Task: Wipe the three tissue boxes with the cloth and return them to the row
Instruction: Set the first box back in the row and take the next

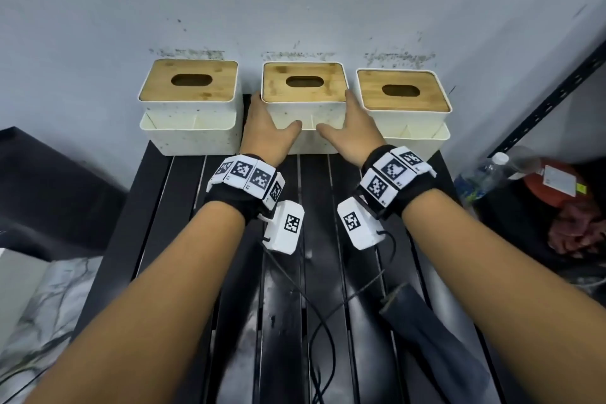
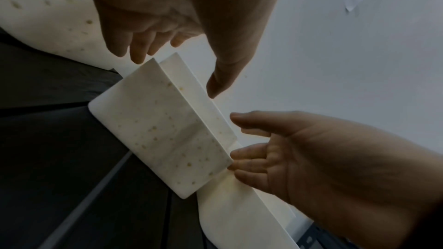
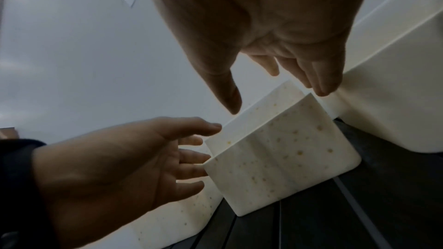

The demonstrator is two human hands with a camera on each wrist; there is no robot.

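The middle cream speckled plastic tissue box with a bamboo lid [image 1: 304,102] stands in its row on the black slatted counter [image 1: 314,239]. Left hand [image 1: 265,128] and right hand [image 1: 352,128], fingers straight, flank its side walls, seemingly just touching. It looks rigid, light and smooth; the lid may be loose, so hold low.

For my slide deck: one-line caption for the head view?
Both hands, left hand and right hand, flank the middle tissue box in a row of three.

The head camera looks steeply down from above the forearms toward the wall at 12 o'clock. Each wrist camera sits close beneath its palm, aimed along the fingers. All three views share the middle tissue box [image 1: 304,98] [image 2: 165,130] [image 3: 282,150]; each wrist view also catches the opposite hand.
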